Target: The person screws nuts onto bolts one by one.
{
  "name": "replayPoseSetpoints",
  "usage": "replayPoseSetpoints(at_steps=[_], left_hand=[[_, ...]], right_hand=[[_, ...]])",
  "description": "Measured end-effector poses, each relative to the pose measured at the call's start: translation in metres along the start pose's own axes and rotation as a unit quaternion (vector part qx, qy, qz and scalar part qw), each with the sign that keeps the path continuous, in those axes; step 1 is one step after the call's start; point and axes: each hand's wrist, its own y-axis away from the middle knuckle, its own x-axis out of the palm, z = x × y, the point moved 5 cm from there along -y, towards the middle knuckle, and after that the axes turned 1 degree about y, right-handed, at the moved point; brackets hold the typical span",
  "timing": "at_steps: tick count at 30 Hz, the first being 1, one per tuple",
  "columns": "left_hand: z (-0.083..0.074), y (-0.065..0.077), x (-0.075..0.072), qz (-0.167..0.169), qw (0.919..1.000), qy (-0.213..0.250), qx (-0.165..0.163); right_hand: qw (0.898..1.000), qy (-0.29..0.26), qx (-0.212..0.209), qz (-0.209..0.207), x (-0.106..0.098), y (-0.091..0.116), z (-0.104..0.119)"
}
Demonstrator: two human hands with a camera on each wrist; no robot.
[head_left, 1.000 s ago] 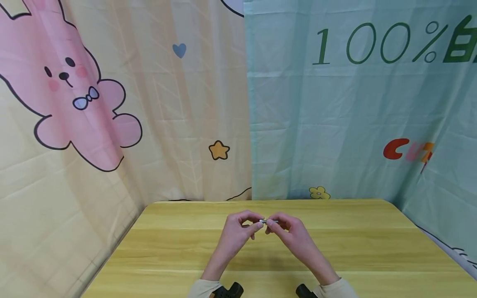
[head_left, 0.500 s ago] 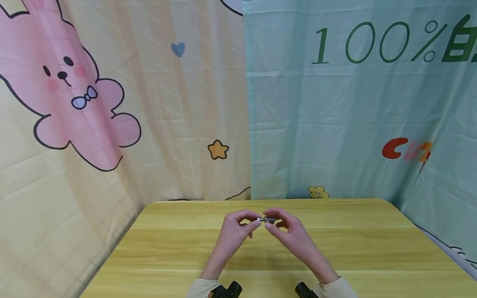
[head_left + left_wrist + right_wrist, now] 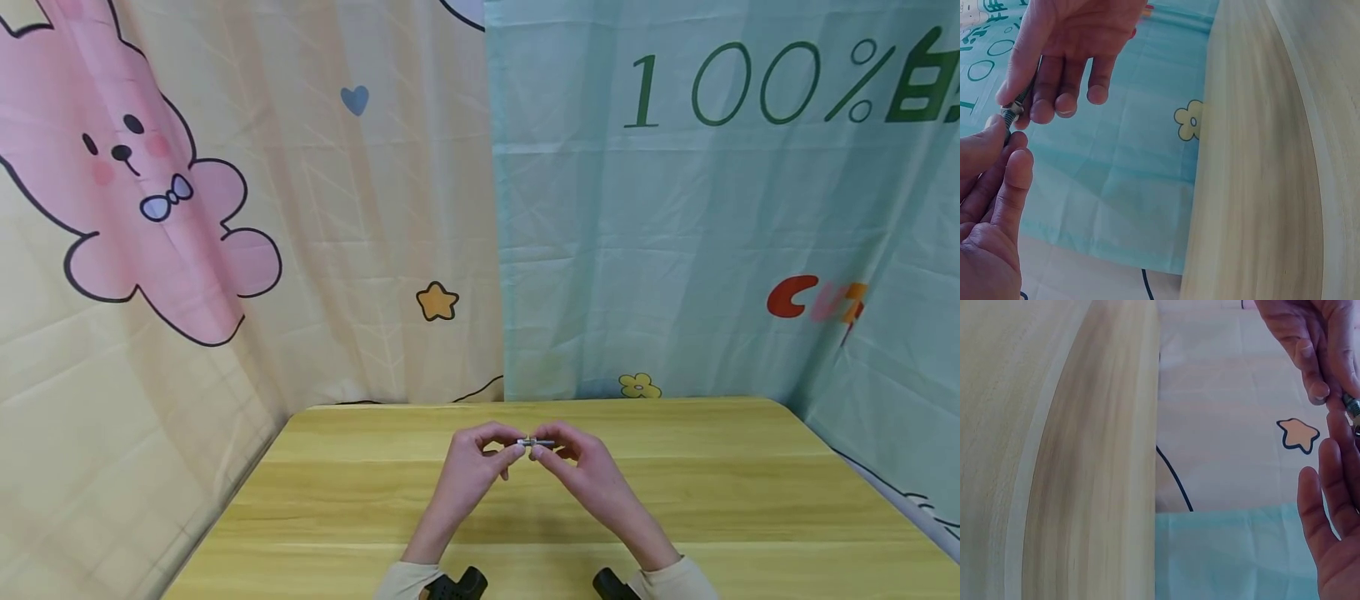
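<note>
Just above the table, both hands meet at a small metal bolt with visible threads. My left hand pinches one end of it between thumb and forefinger. A shiny nut sits around the shaft between the two hands. The thumb and forefinger of my right hand are at the nut and pinch it, while its other fingers hang loosely bent. The bolt lies roughly level, its far end pointing into the right palm. In the right wrist view, the bolt is partly cut off at the right edge.
Beneath the hands spreads a wood-grain table with rounded far corners. Behind it hang a cream curtain with a pink bear print and a teal curtain with lettering. Black wrist mounts sit at the sleeves.
The right thumb and forefinger spread apart around the nut half a second ago, and now have closed in on it again. The left hand keeps its pinch, nearly still.
</note>
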Motion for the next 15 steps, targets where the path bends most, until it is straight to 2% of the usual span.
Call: replayPoseSetpoints(at_steps=[5, 11, 15], left_hand=[[-0.0021, -0.0003, 0.0012, 0.006, 1.0, -0.001, 0.004], [-0.0044, 0.0007, 0.0018, 0.001, 1.0, -0.003, 0.004], [-0.0036, 0.0013, 0.0012, -0.001, 1.0, 0.001, 0.002]], right_hand=[[1.0, 0.009, 0.026, -0.006, -0.0002, -0.0003, -0.0004], [0.998, -0.006, 0.055, -0.008, -0.0002, 0.0005, -0.0027], [0.999, -0.011, 0.037, -0.01, -0.0006, -0.0002, -0.003]])
